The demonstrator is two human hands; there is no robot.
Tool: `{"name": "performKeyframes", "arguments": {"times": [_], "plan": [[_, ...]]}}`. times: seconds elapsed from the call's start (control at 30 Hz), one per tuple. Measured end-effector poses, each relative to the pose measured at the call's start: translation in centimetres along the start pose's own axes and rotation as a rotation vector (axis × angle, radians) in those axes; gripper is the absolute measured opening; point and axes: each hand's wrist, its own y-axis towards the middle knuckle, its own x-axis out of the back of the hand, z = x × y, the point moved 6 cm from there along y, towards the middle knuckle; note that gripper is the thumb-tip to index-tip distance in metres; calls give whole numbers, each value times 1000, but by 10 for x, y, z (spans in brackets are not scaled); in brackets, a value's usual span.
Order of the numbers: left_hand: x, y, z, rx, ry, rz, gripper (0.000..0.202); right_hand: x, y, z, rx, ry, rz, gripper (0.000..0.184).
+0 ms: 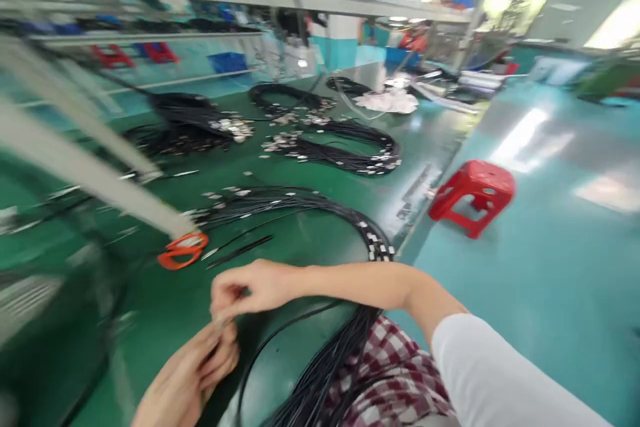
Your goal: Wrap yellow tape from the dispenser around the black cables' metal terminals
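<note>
My left hand and my right hand meet at the lower left, above the green table. The fingers of both are pinched together at the fingertips. What lies between them is too small and blurred to make out. Under my right forearm runs a thick bundle of black cables, which curves round over the table and down across my lap. One loose black cable arcs away from the bundle close to my hands. Beyond my right hand lie orange-handled scissors and a short black strip.
Coiled cable bundles with pale ends lie farther back, beside a dark cable pile. A white shelf post slants down at the left. On the floor at right stands a red stool.
</note>
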Motion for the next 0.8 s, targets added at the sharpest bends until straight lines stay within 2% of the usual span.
{"name": "performKeyframes", "arguments": {"times": [0.03,0.1,0.17,0.27,0.43,0.57,0.63,0.73,0.8], "plan": [[-7,-11,-6,17,-88,79,37,-2,-1,4,-73,-48,-63,23],[-16,-32,-22,-22,-189,195,35,-12,1,23,-51,-42,-74,22],[-4,-51,-32,-58,-210,90,37,-26,8,39,2,-14,-29,20],[22,-84,-31,-107,-261,-84,36,-56,27,62,70,12,101,17],[53,-142,1,-212,-370,-327,29,-127,55,89,104,-11,299,8],[82,-169,31,-284,-398,-495,26,-183,95,83,95,-65,395,9],[98,-180,44,-317,-380,-584,28,-201,126,77,100,-107,354,10],[124,-198,61,-343,-295,-714,28,-212,180,73,127,-168,152,14],[152,-214,68,-342,-214,-814,26,-217,211,71,149,-186,13,22]]}}
